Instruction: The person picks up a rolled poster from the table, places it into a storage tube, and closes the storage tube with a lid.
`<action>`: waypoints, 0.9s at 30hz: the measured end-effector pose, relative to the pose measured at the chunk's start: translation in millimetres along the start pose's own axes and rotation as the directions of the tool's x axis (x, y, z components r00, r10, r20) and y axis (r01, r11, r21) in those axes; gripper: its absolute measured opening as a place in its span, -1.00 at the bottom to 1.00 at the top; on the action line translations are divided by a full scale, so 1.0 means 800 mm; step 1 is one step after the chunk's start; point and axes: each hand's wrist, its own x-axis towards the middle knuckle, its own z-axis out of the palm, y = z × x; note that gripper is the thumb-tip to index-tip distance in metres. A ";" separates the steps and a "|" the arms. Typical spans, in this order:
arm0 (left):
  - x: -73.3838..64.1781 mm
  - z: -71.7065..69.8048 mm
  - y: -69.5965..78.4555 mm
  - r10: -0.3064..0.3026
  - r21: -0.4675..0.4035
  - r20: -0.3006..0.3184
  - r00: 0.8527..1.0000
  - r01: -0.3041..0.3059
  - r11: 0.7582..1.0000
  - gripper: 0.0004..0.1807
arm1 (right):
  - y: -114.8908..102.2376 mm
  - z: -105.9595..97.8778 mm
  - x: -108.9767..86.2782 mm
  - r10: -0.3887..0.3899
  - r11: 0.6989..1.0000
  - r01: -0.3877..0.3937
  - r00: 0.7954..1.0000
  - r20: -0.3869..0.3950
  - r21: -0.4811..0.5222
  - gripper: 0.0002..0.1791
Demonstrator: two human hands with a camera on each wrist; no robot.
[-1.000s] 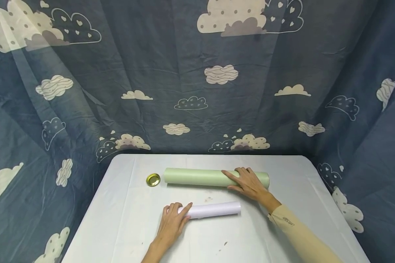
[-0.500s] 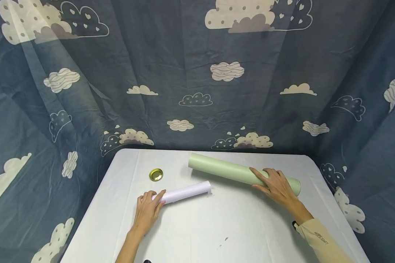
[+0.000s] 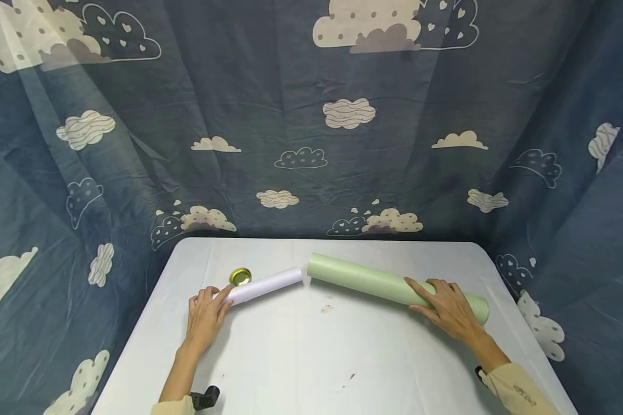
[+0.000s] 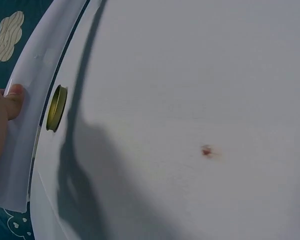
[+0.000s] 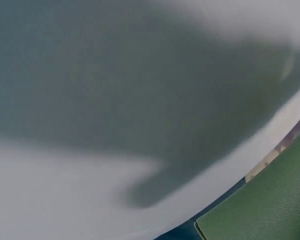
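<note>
In the head view, my left hand [image 3: 205, 317] grips a smooth white roll [image 3: 265, 285], like rolled paper, by its left end. The left wrist view shows the thumb pressed on that roll [image 4: 37, 60]. My right hand [image 3: 449, 311] holds a longer, thicker pale green roll [image 3: 363, 278] near its right end, thumb and fingers spread around it. The inner ends of both rolls come close to each other at mid-table, a narrow gap between them. Only part of the green roll [image 5: 275, 195] appears in the right wrist view, without the hand.
A round gold-coloured lid [image 3: 240, 276] lies just behind the white roll on the white-covered table [image 3: 301, 357]. Small brownish marks [image 3: 327, 308] spot the cover. Dark blue cloud-print cloth [image 3: 301, 115] hangs behind and at both sides.
The white roll has moved left and back with my left hand, close to the lid. My right hand has shifted the green roll rightward and slanted it, its right end now nearer me.
</note>
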 end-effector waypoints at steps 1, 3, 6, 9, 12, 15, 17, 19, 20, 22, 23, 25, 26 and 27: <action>0.002 0.000 -0.001 0.000 -0.005 0.002 1.000 0.000 1.000 -0.58 | -0.002 0.001 -0.002 -0.001 1.000 0.001 1.000 0.003 0.005 -0.26; 0.007 0.001 -0.002 0.005 -0.021 0.007 1.000 -0.005 1.000 -0.59 | -0.006 0.003 -0.004 -0.008 1.000 0.008 1.000 0.007 0.009 -0.26; 0.015 0.002 -0.002 0.011 -0.051 0.020 1.000 -0.010 0.999 -0.61 | -0.011 0.005 -0.005 -0.026 1.000 0.026 1.000 0.004 0.010 -0.26; 0.021 0.001 -0.002 0.012 -0.084 0.029 1.000 -0.010 0.996 -0.60 | -0.015 0.007 -0.004 -0.041 0.999 0.041 0.999 -0.001 0.003 -0.27; 0.024 0.001 -0.002 0.017 -0.107 0.034 0.999 -0.013 0.994 -0.60 | -0.017 0.007 -0.002 -0.050 0.999 0.050 0.999 -0.002 0.000 -0.29; 0.026 0.002 -0.003 0.025 -0.121 0.031 0.999 -0.021 0.992 -0.59 | -0.018 0.007 -0.001 -0.058 0.998 0.058 0.998 0.001 -0.002 -0.25; 0.027 0.003 -0.003 0.033 -0.136 0.029 0.999 -0.029 0.990 -0.59 | -0.018 0.006 -0.001 -0.064 0.998 0.064 0.998 -0.003 -0.011 -0.24; 0.029 0.004 -0.003 0.045 -0.156 0.027 0.999 -0.040 0.987 -0.59 | -0.018 0.005 0.000 -0.067 0.998 0.067 0.998 -0.012 -0.019 -0.25; 0.030 0.005 -0.003 0.051 -0.165 0.026 0.998 -0.046 0.985 -0.59 | -0.017 0.005 0.000 -0.068 0.997 0.067 0.998 -0.018 -0.023 -0.25; 0.033 0.006 -0.002 0.060 -0.185 0.030 0.998 -0.053 0.981 -0.59 | -0.018 0.004 0.002 -0.066 0.998 0.065 0.997 -0.026 -0.022 -0.26; 0.034 0.007 -0.002 0.065 -0.190 0.029 0.997 -0.058 0.980 -0.59 | -0.018 0.004 0.003 -0.064 0.998 0.064 0.998 -0.024 -0.019 -0.26; 0.036 0.007 -0.001 0.068 -0.195 0.031 0.997 -0.061 0.979 -0.59 | -0.020 0.004 0.005 -0.066 0.998 0.066 0.998 -0.013 -0.004 -0.26; 0.037 0.006 0.000 0.071 -0.200 0.031 0.997 -0.063 0.978 -0.58 | -0.022 0.004 0.007 -0.067 0.998 0.067 0.998 -0.007 0.003 -0.25; 0.038 0.006 0.000 0.074 -0.205 0.035 0.997 -0.066 0.976 -0.58 | -0.024 0.004 0.009 -0.069 0.998 0.069 0.998 -0.001 0.009 -0.25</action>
